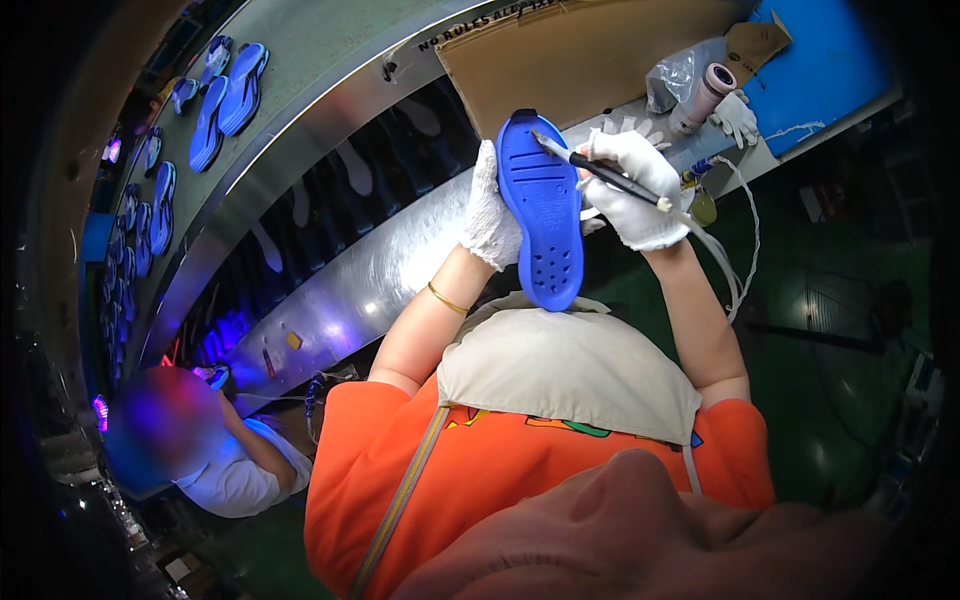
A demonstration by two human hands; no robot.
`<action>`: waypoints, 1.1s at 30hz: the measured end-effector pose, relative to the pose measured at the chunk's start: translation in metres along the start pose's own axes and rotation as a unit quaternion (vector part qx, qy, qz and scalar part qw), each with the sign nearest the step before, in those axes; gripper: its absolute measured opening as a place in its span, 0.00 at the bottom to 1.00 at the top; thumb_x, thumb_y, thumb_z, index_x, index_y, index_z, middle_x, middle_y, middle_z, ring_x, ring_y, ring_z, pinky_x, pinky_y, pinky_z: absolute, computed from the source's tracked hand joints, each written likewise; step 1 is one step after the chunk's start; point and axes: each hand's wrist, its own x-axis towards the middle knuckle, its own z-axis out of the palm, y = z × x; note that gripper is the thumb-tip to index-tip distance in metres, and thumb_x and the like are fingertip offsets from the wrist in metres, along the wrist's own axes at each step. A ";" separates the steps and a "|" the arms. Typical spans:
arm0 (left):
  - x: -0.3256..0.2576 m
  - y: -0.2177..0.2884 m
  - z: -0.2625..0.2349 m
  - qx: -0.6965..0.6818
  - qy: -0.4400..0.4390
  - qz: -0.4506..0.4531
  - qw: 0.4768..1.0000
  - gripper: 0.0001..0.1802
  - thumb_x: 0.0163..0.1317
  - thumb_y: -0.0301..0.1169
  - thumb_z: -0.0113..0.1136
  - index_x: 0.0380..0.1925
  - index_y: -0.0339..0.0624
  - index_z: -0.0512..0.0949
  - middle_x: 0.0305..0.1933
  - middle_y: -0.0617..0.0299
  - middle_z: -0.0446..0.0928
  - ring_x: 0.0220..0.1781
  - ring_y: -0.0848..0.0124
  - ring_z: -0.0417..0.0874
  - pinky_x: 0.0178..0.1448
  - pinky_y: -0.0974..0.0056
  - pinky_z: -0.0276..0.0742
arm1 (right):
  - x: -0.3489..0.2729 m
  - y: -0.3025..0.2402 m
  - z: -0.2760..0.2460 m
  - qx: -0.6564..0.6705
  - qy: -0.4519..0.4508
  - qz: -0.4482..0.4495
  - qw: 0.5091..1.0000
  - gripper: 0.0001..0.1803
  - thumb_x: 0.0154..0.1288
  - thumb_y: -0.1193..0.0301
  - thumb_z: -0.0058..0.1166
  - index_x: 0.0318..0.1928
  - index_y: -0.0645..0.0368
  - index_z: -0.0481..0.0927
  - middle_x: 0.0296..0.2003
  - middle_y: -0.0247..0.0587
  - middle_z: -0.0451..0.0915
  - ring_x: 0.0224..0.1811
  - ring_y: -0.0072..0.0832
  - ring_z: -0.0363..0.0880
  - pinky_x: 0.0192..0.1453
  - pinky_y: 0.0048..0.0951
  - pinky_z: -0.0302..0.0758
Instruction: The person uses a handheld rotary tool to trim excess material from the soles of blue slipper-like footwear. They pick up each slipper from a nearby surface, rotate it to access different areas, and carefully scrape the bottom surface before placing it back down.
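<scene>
A blue shoe sole (545, 215) stands lengthwise before my body, its heel or toe end with holes nearest me. My left hand (488, 215), in a white knit glove, grips its left edge. In my right hand (638, 190), also gloved in white, is a black-handled brush (618, 178). The brush's bristles meet the inner face of the sole near its far end, by the raised ribs. From the back of the handle a pale hose (715, 245) runs down to the right. My right fingertips are partly hidden.
Beyond the sole lies a metal bench (390, 245) with a cardboard box (590, 60). A pink bottle (703, 97) and white gloves (737, 120) sit at right. Blue sandals (243, 88) lie on the green conveyor (330, 50). A co-worker (240, 470) sits at left.
</scene>
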 end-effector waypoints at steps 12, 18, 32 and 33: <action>0.002 -0.002 -0.001 0.064 0.099 0.105 0.988 0.45 0.56 0.71 0.38 0.56 0.44 0.69 0.51 0.49 0.75 0.51 0.54 0.78 0.58 0.49 0.73 | -0.015 -0.017 0.009 0.096 -0.012 0.080 0.992 0.08 0.52 0.84 0.55 0.33 0.62 0.76 0.25 0.37 0.78 0.24 0.20 0.77 0.32 0.20 0.75; 0.005 -0.033 -0.011 0.128 0.113 0.153 0.973 0.41 0.58 0.69 0.39 0.58 0.48 0.67 0.58 0.58 0.72 0.58 0.61 0.73 0.63 0.56 0.69 | -0.012 -0.005 0.029 0.188 0.096 0.157 0.965 0.08 0.58 0.81 0.57 0.39 0.63 0.75 0.33 0.38 0.80 0.33 0.18 0.79 0.40 0.19 0.76; -0.010 -0.006 -0.014 0.141 0.114 0.088 0.979 0.41 0.58 0.68 0.40 0.53 0.43 0.71 0.49 0.55 0.77 0.49 0.62 0.79 0.55 0.57 0.76 | -0.041 -0.019 0.035 0.236 -0.015 0.162 0.958 0.13 0.50 0.86 0.55 0.38 0.63 0.77 0.34 0.40 0.78 0.32 0.23 0.79 0.39 0.25 0.78; -0.013 -0.004 -0.010 0.160 0.125 0.089 0.975 0.41 0.59 0.68 0.39 0.54 0.43 0.71 0.49 0.54 0.77 0.49 0.62 0.79 0.55 0.57 0.76 | -0.045 -0.018 0.034 0.264 -0.009 0.212 0.941 0.12 0.51 0.85 0.56 0.38 0.63 0.77 0.35 0.40 0.78 0.32 0.22 0.79 0.40 0.25 0.78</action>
